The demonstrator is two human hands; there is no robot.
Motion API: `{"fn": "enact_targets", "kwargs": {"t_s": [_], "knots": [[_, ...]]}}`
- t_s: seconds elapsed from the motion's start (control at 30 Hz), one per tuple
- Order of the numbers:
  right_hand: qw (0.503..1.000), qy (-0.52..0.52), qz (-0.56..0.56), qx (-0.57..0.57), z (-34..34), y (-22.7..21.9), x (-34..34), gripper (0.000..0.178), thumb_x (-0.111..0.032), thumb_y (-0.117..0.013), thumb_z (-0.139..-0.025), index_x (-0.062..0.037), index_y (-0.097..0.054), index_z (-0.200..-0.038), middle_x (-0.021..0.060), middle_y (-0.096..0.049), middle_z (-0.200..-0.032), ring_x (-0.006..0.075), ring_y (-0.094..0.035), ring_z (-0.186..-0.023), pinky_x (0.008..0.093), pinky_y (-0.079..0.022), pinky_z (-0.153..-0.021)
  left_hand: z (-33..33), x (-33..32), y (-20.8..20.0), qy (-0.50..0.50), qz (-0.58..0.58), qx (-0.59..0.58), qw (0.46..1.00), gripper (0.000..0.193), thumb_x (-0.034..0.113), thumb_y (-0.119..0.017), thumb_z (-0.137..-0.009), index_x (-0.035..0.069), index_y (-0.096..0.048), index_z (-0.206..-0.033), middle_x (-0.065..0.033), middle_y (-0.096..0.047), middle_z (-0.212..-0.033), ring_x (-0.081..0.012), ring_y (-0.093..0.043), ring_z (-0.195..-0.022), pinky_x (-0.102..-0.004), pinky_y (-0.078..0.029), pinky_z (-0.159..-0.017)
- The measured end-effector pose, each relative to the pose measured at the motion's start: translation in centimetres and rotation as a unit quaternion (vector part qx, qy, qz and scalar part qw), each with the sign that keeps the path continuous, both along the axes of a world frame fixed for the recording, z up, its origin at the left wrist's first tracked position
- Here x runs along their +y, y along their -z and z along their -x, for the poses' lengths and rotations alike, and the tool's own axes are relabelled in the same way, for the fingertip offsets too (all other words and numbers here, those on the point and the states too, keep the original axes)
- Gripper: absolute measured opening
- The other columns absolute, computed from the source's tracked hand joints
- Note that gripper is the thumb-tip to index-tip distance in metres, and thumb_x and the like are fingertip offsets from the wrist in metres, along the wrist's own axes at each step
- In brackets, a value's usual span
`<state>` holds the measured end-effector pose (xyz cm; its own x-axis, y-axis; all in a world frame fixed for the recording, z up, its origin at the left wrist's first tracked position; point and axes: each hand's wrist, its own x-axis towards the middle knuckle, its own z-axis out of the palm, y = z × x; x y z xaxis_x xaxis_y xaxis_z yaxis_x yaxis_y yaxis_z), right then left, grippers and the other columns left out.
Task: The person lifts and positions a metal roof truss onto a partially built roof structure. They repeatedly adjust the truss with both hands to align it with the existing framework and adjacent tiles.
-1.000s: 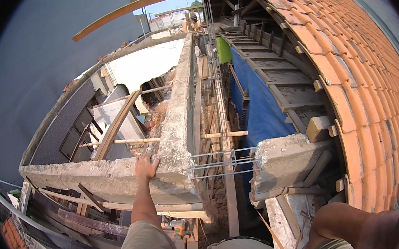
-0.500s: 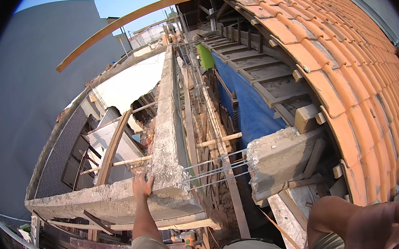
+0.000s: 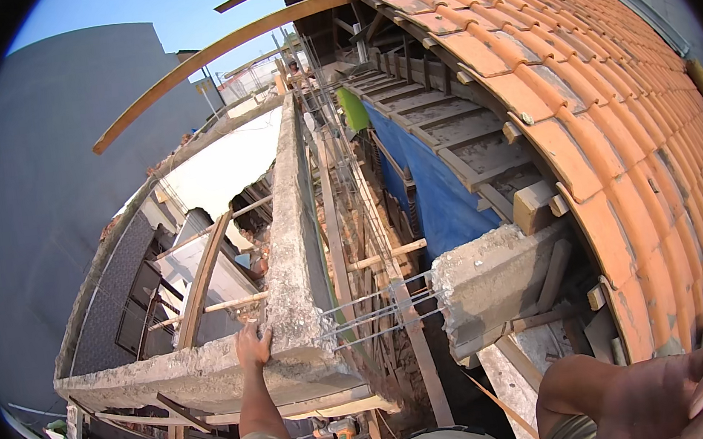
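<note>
Lower in my view than before: concrete beam [image 3: 149, 374], ahead; right hand [image 3: 666, 401], partly cut off, grip I cannot tell; left hand [image 3: 254, 348], thumb wide, resting atop beam, long axis left to right.

head fisheye | worn on head | faces down, forward | hands [image 3: 254, 347] near

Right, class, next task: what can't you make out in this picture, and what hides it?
Right hand: head view, cut off by the lower edge; its grip is unclear.
Left hand: head view, its palm is hidden by its own back.
Orange tool: head view, too small to tell its kind.
Blue sheet: head view, it hides whatever lies behind.
</note>
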<state>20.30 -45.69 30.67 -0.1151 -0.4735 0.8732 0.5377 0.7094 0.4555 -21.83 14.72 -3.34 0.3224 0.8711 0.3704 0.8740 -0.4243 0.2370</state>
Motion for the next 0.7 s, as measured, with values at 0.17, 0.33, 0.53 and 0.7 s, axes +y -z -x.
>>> {"fn": "enact_targets", "kwargs": {"t_s": [0.17, 0.33, 0.53, 0.7], "knots": [[0.976, 0.129, 0.087, 0.151, -4.4, 4.3, 6.5, 0.075, -0.092, -0.060, -0.108, -0.0218, -0.076, -0.130, 0.0002, -0.055, -0.091, 0.0151, -0.051, -0.085, 0.0431, -0.038, -0.093, -0.2, -0.1, -0.1, -0.005, -0.001, -0.005, 1.000, 0.064, 0.056, -0.072, -0.109, 0.004, -0.079, -0.145, -0.0239, -0.077, -0.152, -0.0438, -0.066, -0.150, -0.0591, -0.038, -0.139], [0.829, 0.250, 0.441, 0.235, -13.6, 11.3, 19.1, 0.077, -0.073, -0.056, -0.118, -0.0011, -0.083, -0.126, 0.0126, -0.073, -0.090, 0.0286, -0.068, -0.086, 0.0450, -0.049, -0.088, -0.3, -0.3, -0.4, 0.000, 0.008, -0.005, 1.000, 0.067, 0.058, -0.071, -0.109, 0.003, -0.078, -0.148, -0.0246, -0.077, -0.153, -0.0447, -0.065, -0.150, -0.0596, -0.037, -0.140], [0.605, 0.417, 0.640, 0.225, -18.8, 23.3, 29.3, 0.081, -0.071, -0.047, -0.122, -0.0030, -0.077, -0.155, 0.0209, -0.076, -0.157, 0.0415, -0.070, -0.145, 0.0579, -0.045, -0.130, -0.2, -0.1, -0.1, -0.007, 0.003, 0.000, 1.000, 0.067, 0.057, -0.072, -0.108, 0.003, -0.078, -0.148, -0.0254, -0.076, -0.154, -0.0447, -0.065, -0.151, -0.0596, -0.038, -0.139], [0.464, 0.470, 0.729, 0.177, -21.2, 30.5, 32.0, 0.090, -0.078, -0.037, -0.121, -0.0072, -0.075, -0.162, 0.0179, -0.071, -0.166, 0.0371, -0.061, -0.158, 0.0637, -0.024, -0.146, -0.3, -0.4, -0.3, -0.010, 0.016, -0.015, 1.000, 0.065, 0.055, -0.074, -0.106, 0.003, -0.079, -0.145, -0.0251, -0.077, -0.152, -0.0439, -0.066, -0.149, -0.0600, -0.038, -0.138]]}}
